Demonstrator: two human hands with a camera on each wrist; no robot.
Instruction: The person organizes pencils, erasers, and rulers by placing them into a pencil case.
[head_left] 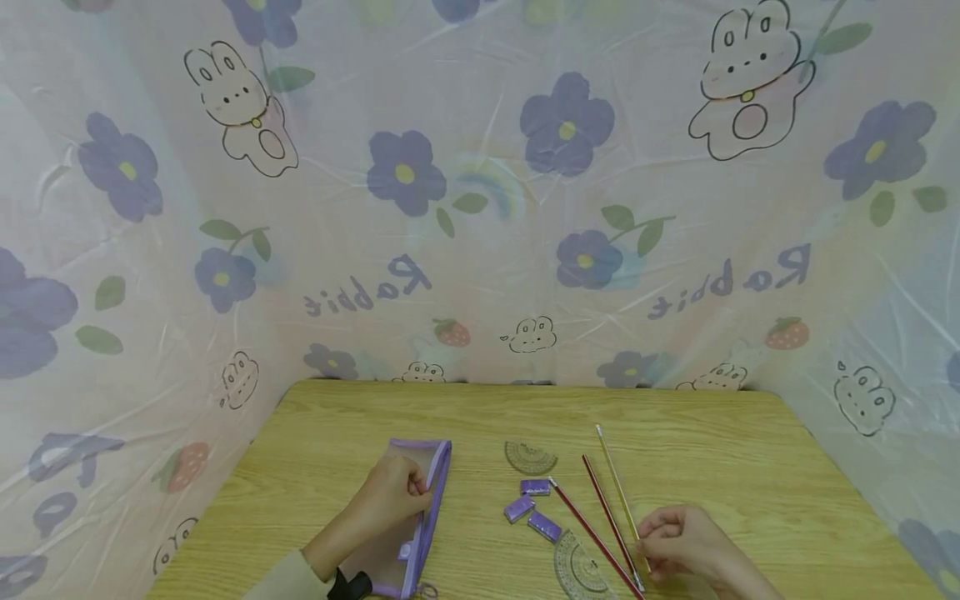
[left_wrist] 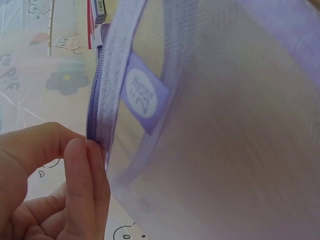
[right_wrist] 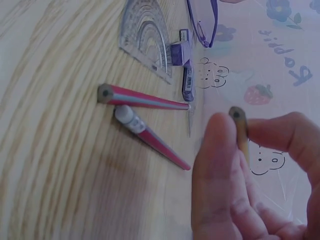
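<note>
At the left of the head view lies a see-through mesh pencil pouch [head_left: 386,546] with purple trim. My left hand [head_left: 392,490] pinches its zippered edge between thumb and fingers; the left wrist view shows the zipper [left_wrist: 102,100] and a purple label tag [left_wrist: 145,97] close by. On the right, my right hand [head_left: 686,542] holds a yellow pencil [head_left: 617,479] near its close end, its flat unsharpened tip [right_wrist: 237,115] showing between thumb and forefinger. Two red pencils [head_left: 596,538] lie just left of that hand, one end-reversed to the other.
Three purple-wrapped erasers [head_left: 544,526] lie between pouch and pencils. One clear protractor [head_left: 531,457] is behind them, another [head_left: 579,571] in front. The wooden table [head_left: 750,467] ends at a hanging rabbit-and-flower printed sheet [head_left: 480,250] on the back and sides.
</note>
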